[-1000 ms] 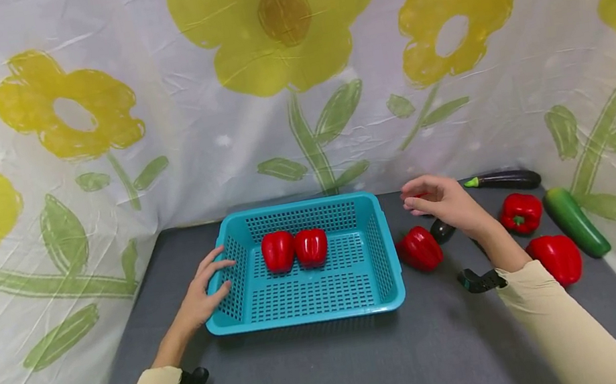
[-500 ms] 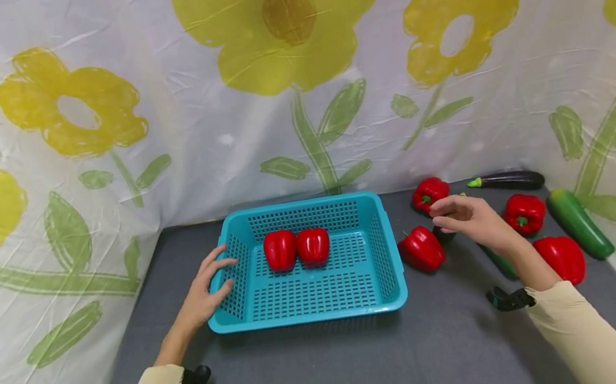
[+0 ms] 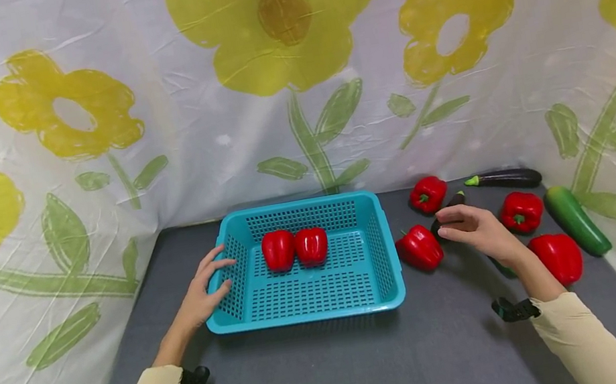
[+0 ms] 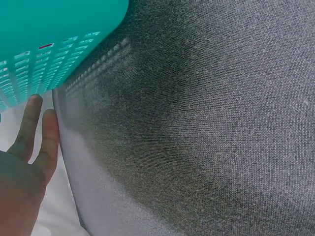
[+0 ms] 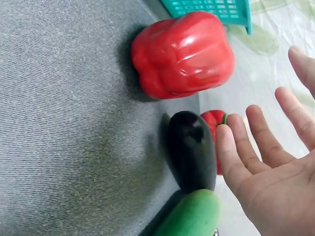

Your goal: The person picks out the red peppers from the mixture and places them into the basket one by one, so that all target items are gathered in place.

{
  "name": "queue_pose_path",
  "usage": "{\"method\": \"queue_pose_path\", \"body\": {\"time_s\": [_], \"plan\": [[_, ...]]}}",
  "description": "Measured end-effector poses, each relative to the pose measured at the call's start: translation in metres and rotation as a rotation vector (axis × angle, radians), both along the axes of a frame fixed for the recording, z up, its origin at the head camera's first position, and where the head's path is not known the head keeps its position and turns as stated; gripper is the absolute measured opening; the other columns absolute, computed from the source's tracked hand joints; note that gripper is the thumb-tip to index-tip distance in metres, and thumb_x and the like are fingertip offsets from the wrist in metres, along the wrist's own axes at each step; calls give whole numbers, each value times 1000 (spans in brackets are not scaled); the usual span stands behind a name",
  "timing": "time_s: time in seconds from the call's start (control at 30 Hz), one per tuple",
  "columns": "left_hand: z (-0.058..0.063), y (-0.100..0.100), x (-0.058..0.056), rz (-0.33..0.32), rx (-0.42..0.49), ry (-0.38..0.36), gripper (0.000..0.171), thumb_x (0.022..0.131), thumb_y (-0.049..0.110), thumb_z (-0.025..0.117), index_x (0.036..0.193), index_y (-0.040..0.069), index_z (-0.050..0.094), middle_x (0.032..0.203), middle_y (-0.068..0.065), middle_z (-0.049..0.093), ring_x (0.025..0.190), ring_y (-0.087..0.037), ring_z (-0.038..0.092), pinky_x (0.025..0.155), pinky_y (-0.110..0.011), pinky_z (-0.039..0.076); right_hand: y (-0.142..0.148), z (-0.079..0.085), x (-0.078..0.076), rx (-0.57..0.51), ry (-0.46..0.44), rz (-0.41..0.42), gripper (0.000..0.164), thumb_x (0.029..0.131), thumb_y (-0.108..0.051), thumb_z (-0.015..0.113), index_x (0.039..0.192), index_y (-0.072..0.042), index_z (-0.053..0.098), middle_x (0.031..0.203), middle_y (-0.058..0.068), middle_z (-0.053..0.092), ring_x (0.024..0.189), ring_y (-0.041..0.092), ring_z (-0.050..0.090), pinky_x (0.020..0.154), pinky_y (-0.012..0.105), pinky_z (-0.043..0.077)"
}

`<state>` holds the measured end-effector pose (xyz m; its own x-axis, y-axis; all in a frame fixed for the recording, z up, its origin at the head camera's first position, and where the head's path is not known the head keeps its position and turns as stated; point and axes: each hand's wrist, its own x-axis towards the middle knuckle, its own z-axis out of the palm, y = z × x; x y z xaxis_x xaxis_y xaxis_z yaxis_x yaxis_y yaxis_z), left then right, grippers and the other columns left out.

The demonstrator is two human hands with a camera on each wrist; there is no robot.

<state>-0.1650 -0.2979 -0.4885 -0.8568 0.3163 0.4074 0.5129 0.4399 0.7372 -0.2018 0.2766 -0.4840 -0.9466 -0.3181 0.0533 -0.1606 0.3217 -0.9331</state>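
Note:
My left hand [image 3: 197, 299] is at the left side of a blue plastic basket [image 3: 307, 319], fingers spread at its rim. In the left wrist view, two fingertips [image 4: 34, 101] show close to the basket's perforated wall. Inside the basket, two red bell peppers [image 3: 295, 248] sit side by side. My right hand [image 3: 480, 232] hovers with nothing in it over a dark eggplant [image 5: 189, 142], partly hidden by the hand in the head view. A green cucumber [image 5: 194, 214] lies end to end with that eggplant. One red bell pepper [image 3: 420, 248] lies right beside the basket; another pepper [image 3: 429, 194] stands behind it.
To the right lie a second eggplant [image 3: 506, 179], a red bell pepper [image 3: 521, 212], a larger red pepper [image 3: 558, 259] and another green cucumber [image 3: 577, 221] by the table's right edge. A flower-printed curtain [image 3: 182, 172] surrounds the dark grey table [image 3: 315, 381].
My right hand has moved from the back red pepper to the right and nearer, uncovering that pepper. It has barely moved in the last half second. My left hand has stayed at the basket.

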Motion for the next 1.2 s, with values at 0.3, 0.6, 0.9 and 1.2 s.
{"method": "queue_pose_path", "body": {"time_s": [0.3, 0.6, 0.9, 1.2], "plan": [[-26, -15, -12, 13, -14, -2, 37, 89, -15, 63, 126, -11, 59, 156, -30, 29, 144, -51, 20, 101, -76, 21, -4, -10, -3, -39, 31, 38, 55, 94, -8, 74, 143, 0, 51, 145, 23, 47, 128, 50, 48, 95, 34, 50], [-28, -18, -13, 9, -6, -16, 38, 91, -11, 63, 128, -7, 60, 158, -26, 30, 145, -48, 21, 102, -75, 21, -18, -22, -8, -43, 55, 63, 62, 89, -3, 78, 144, 0, 50, 146, 23, 48, 134, 48, 42, 104, 62, 37], [-27, -17, -13, 9, -12, -13, 38, 90, -13, 63, 127, -8, 59, 157, -26, 30, 144, -49, 21, 101, -75, 22, -32, -28, -10, -22, 27, 44, 61, 90, -10, 78, 144, 0, 50, 145, 25, 48, 131, 44, 45, 101, 59, 42], [-6, -4, -2, 17, -9, -25, 36, 88, -18, 59, 124, -13, 58, 152, -37, 29, 139, -58, 22, 100, -77, 21, -39, -34, -7, 0, -46, -3, 62, 91, -15, 78, 145, -1, 51, 143, 24, 51, 118, 45, 55, 84, 43, 55]]}}
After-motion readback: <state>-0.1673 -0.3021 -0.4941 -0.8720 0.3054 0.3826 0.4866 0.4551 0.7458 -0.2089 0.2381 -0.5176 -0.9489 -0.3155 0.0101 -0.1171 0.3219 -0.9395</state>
